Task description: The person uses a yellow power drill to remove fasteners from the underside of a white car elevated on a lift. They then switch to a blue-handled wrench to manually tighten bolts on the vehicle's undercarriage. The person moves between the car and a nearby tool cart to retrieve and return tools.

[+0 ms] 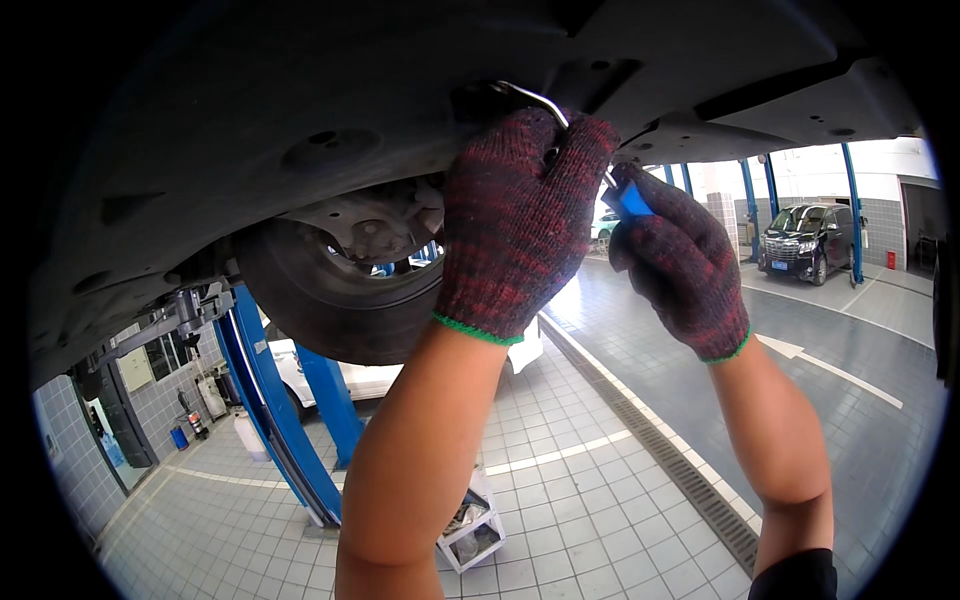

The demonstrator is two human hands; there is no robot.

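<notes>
Both my hands wear dark red-and-black knit gloves with green cuffs and are raised to the underside of a lifted car. My right hand (pixel 685 265) is closed round the blue handle (pixel 632 200) of a hook tool. Its thin, bent metal shaft (pixel 543 104) runs up and left through my left hand (pixel 525 225), whose fingers are closed around it. The curved tip reaches into a dark recess in the black underbody panel (pixel 400 100); what it touches there is hidden in shadow.
A tyre (pixel 330 310) hangs left of my left wrist, with suspension parts (pixel 370 235) beside it. Blue lift posts (pixel 262 390) stand at left, near a white car (pixel 360 380). A small cart (pixel 470 535) is below. Farther right is a parked black van (pixel 808 240).
</notes>
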